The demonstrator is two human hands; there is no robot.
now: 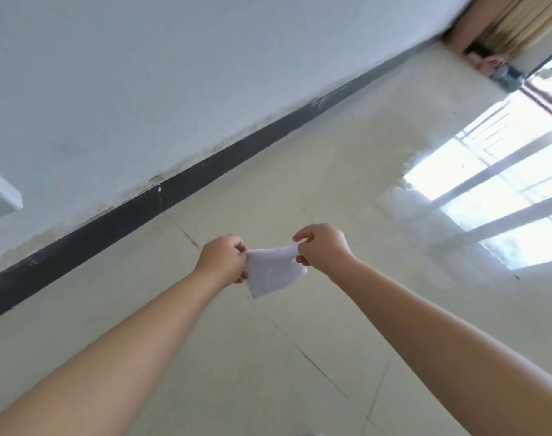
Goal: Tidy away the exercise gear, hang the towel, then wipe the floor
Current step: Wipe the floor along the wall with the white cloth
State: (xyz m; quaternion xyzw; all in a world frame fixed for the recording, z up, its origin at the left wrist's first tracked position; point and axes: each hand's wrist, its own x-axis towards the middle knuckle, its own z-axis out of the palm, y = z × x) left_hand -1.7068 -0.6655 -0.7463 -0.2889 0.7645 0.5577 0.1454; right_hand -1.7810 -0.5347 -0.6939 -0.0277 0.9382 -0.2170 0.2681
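1. Above the floor (300, 357), both bare forearms are stretched forward and brought close together, so that the hands meet over the pale tiles.
2. A white cloth (273, 272) is held up between the two hands, clear of the floor, with its lower corner hanging free.
3. The cloth's left upper corner is pinched by the left hand (221, 261), whose fingers are curled tightly round it.
4. The right upper edge of the cloth is pinched by the right hand (323, 247), with thumb and fingers curled and one finger raised above the cloth.
5. The top edge of the cloth is drawn fairly taut between the two grips.
6. Beyond the cloth, a dark skirting board (174, 193) is seen running along the foot of the white wall (142, 73).
7. Right of the cloth, a bright window reflection (488, 196) lies on the floor.
8. Bare tiles are seen on every side of the cloth; a curtain (526, 23) hangs in the far corner.
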